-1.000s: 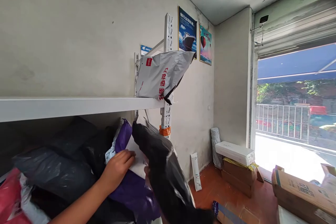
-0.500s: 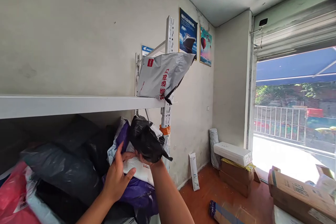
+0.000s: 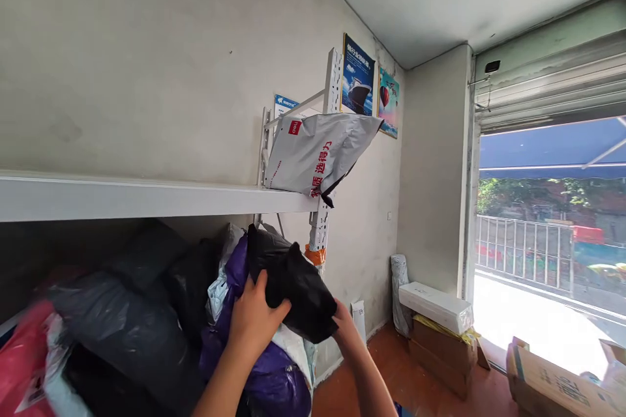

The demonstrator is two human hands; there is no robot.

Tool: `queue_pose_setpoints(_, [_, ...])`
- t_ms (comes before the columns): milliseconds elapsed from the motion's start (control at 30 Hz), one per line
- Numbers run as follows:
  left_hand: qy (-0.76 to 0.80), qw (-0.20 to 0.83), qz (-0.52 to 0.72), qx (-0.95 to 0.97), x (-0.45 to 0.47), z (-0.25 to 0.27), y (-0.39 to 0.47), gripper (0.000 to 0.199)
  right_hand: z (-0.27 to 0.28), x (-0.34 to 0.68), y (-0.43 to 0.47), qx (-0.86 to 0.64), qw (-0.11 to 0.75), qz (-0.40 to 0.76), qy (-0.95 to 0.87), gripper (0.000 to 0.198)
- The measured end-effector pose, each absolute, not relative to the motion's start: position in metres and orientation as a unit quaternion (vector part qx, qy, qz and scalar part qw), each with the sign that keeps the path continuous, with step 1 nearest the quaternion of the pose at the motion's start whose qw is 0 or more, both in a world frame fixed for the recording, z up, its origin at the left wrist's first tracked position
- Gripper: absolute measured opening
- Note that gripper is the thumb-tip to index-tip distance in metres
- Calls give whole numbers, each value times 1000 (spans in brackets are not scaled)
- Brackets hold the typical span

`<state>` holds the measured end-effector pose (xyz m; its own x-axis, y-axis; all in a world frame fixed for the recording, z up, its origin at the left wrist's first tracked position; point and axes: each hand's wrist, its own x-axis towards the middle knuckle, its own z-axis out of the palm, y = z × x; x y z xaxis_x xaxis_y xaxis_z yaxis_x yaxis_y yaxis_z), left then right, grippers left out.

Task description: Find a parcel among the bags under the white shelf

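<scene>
My left hand [image 3: 254, 320] and my right hand [image 3: 345, 326] both grip a black plastic parcel bag [image 3: 293, 287] at the right end of the lower shelf. The bag sits on top of a purple parcel [image 3: 274, 371] and a white one [image 3: 293, 345]. More black bags [image 3: 122, 326] and a red parcel [image 3: 19, 358] fill the lower shelf to the left. A grey mailer bag with red writing [image 3: 317, 156] leans on the white upper shelf [image 3: 147, 195] above my hands.
A white slotted shelf post [image 3: 320, 228] stands right of the bags. On the red floor by the far wall lie a white long box [image 3: 435, 306] on brown cartons and an open carton [image 3: 557, 378]. Two posters [image 3: 369, 81] hang on the wall.
My right hand has brought the black bag up onto the pile at the shelf's right end. My left hand has moved off the white parcel onto the black bag.
</scene>
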<state>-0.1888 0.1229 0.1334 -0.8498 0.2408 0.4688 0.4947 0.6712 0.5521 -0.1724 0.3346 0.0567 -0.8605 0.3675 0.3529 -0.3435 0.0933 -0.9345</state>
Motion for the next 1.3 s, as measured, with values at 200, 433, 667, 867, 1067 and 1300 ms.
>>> queue_pose_setpoints(200, [-922, 226, -142, -282, -201, 120, 109, 59, 77, -146, 313, 121, 180, 506, -835, 118])
queue_pose_setpoints(433, [-919, 218, -105, -312, -235, 132, 103, 53, 90, -215, 284, 39, 172, 547, -818, 91])
queue_pose_setpoints(667, [-927, 164, -35, -335, -209, 113, 92, 74, 81, -263, 287, -12, 207, 589, -781, 64])
queue_pose_setpoints(867, [-840, 347, 85, -409, -208, 55, 100, 62, 63, -223, 286, -32, 274, 514, -812, 66])
queue_pose_setpoints(1067, [-775, 478, 63, -409, -235, 81, 116, 41, 35, -195, 283, 166, 396, 366, -826, 95])
queue_pose_setpoints(1300, [-764, 547, 48, -340, -272, 109, 134, 24, 71, -235, 291, 110, 391, 386, -828, 66])
